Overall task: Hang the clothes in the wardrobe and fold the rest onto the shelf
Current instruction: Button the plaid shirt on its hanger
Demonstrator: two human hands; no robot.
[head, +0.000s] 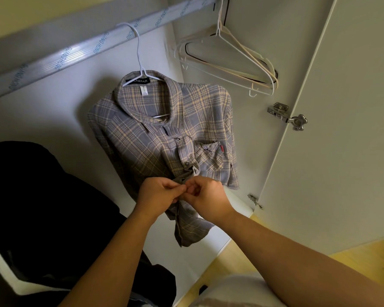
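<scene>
Head view: nearest to the camera, two bare forearms are stretched forward into an open wardrobe. The left hand (157, 193) and the right hand (211, 197) are brought together, almost touching, at the front opening of a plaid shirt (175, 129). The fingers of both hands are curled, and the shirt's front edges are pinched between them, just under the lowest closed button. Whether a button is held there cannot be told, as the fingertips cover the spot.

The shirt is hung on a white hanger (140, 63), with the collar at the top and the chest pocket on the right. Two buttons above the hands are seen fastened. The hanger's hook is placed over a grey rail (75, 47) that carries blue printed letters.

At the left, a dark garment (31, 196) is seen beside the shirt. Farther along the rail, at the right, several bare hangers (231, 63) are hung together against the side wall. The wardrobe door (341, 129) is held open by a metal hinge (286, 116).
</scene>
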